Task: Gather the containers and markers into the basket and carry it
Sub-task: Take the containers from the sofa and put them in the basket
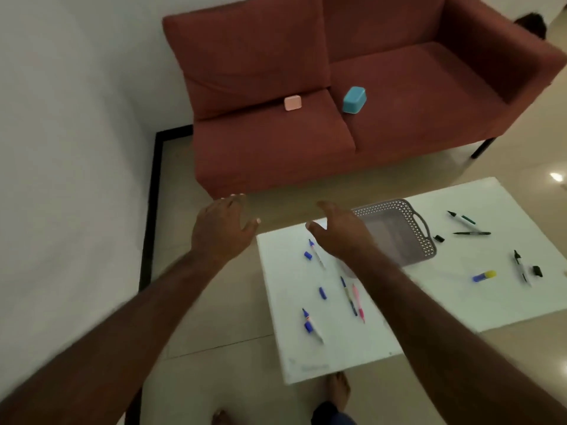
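A grey perforated basket (411, 228) sits on the low white table (460, 289). Blue markers (310, 324) and loose caps lie on the table's left part, a pink pen (358, 302) beside one of them, and green and black markers (461, 218) on the right. On the red sofa a small pink container (292, 103) and a blue container (354, 99) rest on the seat. My left hand (222, 228) hovers open over the floor left of the table. My right hand (339, 233) is open above the table's far left corner, covering part of the basket.
The red sofa (399, 127) stands beyond the table across a strip of tiled floor. A white wall with a black skirting line runs along the left. My bare feet (339, 389) show at the bottom, close to the table's near edge.
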